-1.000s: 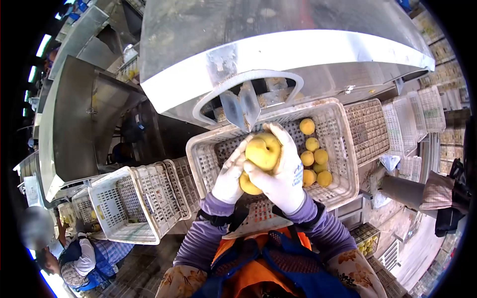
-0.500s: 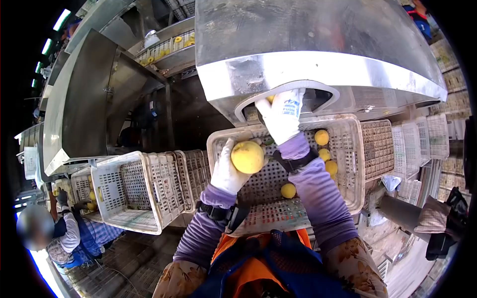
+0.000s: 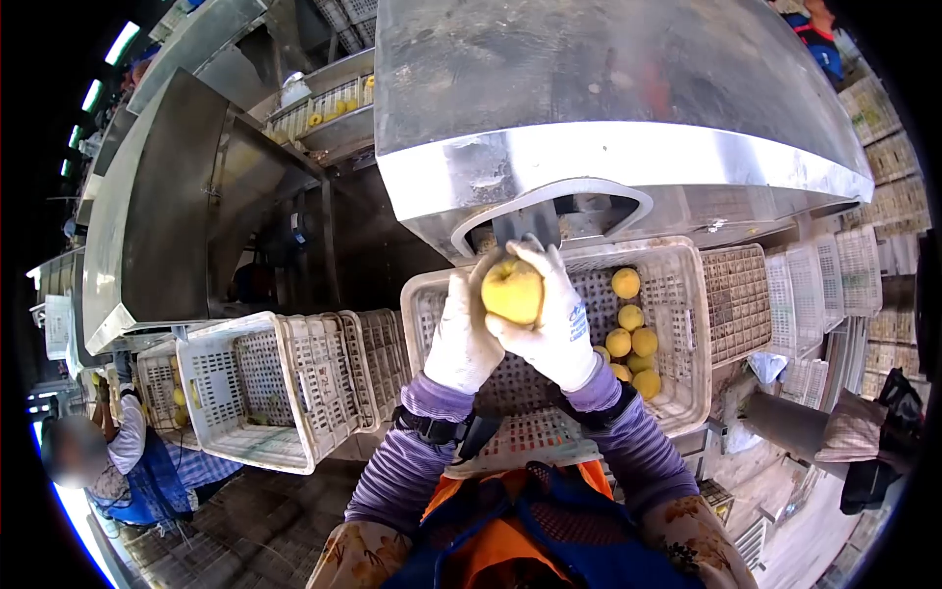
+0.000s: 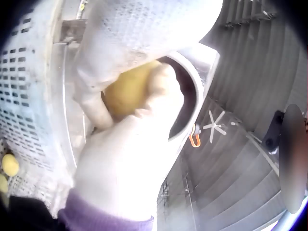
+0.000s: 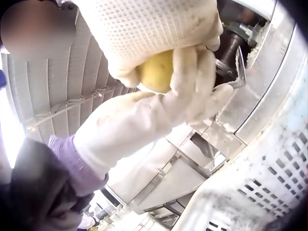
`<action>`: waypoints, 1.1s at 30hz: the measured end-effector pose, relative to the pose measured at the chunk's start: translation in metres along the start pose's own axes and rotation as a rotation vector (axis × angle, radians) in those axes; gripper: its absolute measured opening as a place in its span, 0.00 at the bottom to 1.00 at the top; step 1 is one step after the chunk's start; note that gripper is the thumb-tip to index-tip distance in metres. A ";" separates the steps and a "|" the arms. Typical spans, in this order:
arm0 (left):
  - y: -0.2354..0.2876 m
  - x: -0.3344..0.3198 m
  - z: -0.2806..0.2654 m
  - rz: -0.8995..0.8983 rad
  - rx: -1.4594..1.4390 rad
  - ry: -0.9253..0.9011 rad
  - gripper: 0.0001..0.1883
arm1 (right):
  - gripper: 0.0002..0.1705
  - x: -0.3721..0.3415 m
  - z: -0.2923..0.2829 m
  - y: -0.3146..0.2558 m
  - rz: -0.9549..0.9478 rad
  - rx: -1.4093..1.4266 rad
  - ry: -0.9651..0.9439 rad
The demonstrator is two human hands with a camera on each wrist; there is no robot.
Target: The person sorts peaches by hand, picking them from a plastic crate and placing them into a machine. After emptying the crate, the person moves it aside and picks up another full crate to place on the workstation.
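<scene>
Both white-gloved hands meet around one yellow peach [image 3: 512, 292], just in front of the metal machine's arched opening [image 3: 551, 201]. My left hand [image 3: 459, 339] grips its left side. From the right, my right hand [image 3: 557, 339] holds it, thumb across the near face and fingers over the far side. A metal piece [image 3: 527, 226] projects from the opening right behind the fingertips. In the left wrist view the peach [image 4: 127, 91] shows between the gloves; the right wrist view has the peach [image 5: 158, 72] partly covered by fingers. Below the hands is a white plastic crate [image 3: 417, 304].
Several yellow peaches [image 3: 643, 342] lie in the crate's right part. The steel machine housing [image 3: 628, 88] stands beyond it. White crates [image 3: 245, 383] line the left, more crates [image 3: 736, 294] the right. Another person [image 3: 128, 471] is at the far left.
Half a second ago my right hand was inside the opening and my left held a peach alone. The right has drawn back to join the left around a peach. A loose peach has left the crate's middle.
</scene>
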State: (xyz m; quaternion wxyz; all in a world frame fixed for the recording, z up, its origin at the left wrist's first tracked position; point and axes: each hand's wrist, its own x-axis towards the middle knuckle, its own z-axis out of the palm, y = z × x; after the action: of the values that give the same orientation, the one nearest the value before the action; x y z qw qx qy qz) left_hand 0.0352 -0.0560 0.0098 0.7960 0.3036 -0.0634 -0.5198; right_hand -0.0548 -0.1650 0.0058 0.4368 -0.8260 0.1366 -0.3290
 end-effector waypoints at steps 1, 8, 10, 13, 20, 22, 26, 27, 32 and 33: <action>0.002 -0.003 0.004 -0.003 0.118 0.107 0.33 | 0.49 -0.006 0.004 -0.004 -0.008 -0.084 -0.004; 0.003 -0.011 0.044 0.239 0.090 0.057 0.27 | 0.49 0.000 0.004 -0.028 0.065 -0.189 0.245; -0.005 -0.007 0.033 0.159 0.156 0.221 0.35 | 0.47 0.019 0.007 -0.004 0.087 -0.387 0.309; -0.040 -0.003 -0.012 0.091 0.515 0.461 0.35 | 0.47 0.056 0.040 0.058 0.067 -0.572 0.315; -0.192 0.008 -0.127 -0.182 1.702 0.199 0.43 | 0.20 -0.026 -0.039 0.066 0.333 -0.222 0.274; -0.220 0.020 -0.117 -0.121 1.918 -0.041 0.43 | 0.16 -0.085 -0.053 0.132 0.456 -0.503 0.280; -0.273 0.063 -0.125 -0.068 2.246 -0.352 0.40 | 0.42 -0.134 -0.064 0.261 0.782 -0.792 0.098; -0.277 0.074 -0.131 -0.131 2.156 -0.376 0.39 | 0.46 -0.130 -0.063 0.279 0.842 -0.761 0.020; -0.261 0.071 -0.164 -0.314 1.579 0.061 0.37 | 0.45 -0.106 -0.052 0.294 1.125 -0.685 -0.320; -0.244 0.061 -0.167 -0.464 0.992 0.316 0.35 | 0.43 -0.116 -0.054 0.289 1.060 -0.353 -0.280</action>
State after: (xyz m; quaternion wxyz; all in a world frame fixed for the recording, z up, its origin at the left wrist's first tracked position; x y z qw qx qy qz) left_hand -0.0605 -0.1062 -0.2723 0.4230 0.7211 -0.1121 -0.5371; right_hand -0.1593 -0.3081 -0.2562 0.4116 -0.7408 0.5255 0.0751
